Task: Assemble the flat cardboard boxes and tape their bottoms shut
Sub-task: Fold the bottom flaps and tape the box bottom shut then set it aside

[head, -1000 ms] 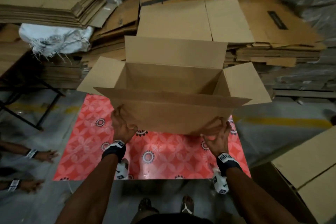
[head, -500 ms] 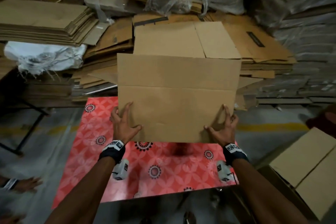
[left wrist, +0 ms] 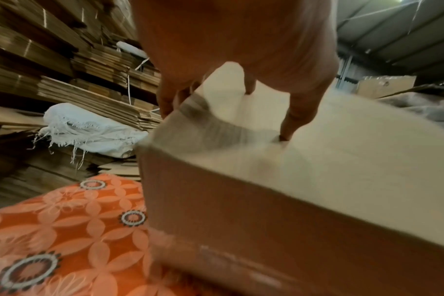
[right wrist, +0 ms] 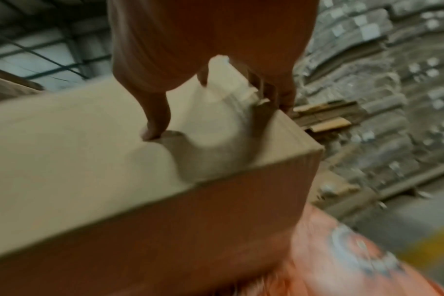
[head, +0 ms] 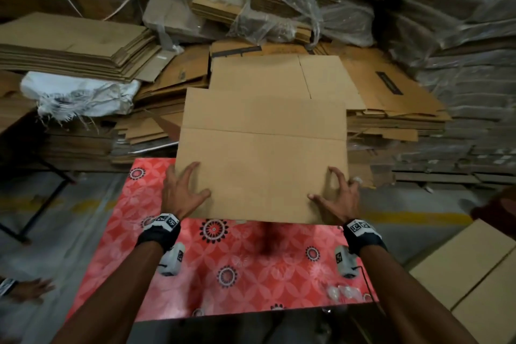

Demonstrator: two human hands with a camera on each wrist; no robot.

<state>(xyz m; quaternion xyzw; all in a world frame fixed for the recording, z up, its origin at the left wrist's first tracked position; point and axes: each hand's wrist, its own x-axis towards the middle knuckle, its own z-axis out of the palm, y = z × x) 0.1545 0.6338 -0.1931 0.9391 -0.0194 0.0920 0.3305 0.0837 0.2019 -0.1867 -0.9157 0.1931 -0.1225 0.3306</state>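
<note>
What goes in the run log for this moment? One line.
box: flaps folded, on red mat | left hand: pressing top | right hand: pressing top | tape: none visible

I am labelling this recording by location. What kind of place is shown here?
Most likely a warehouse or packing area. Tall stacks of flat cardboard stand behind the red patterned table, plastic-wrapped bundles fill the right side, and yellow line markings run across the concrete floor.
</note>
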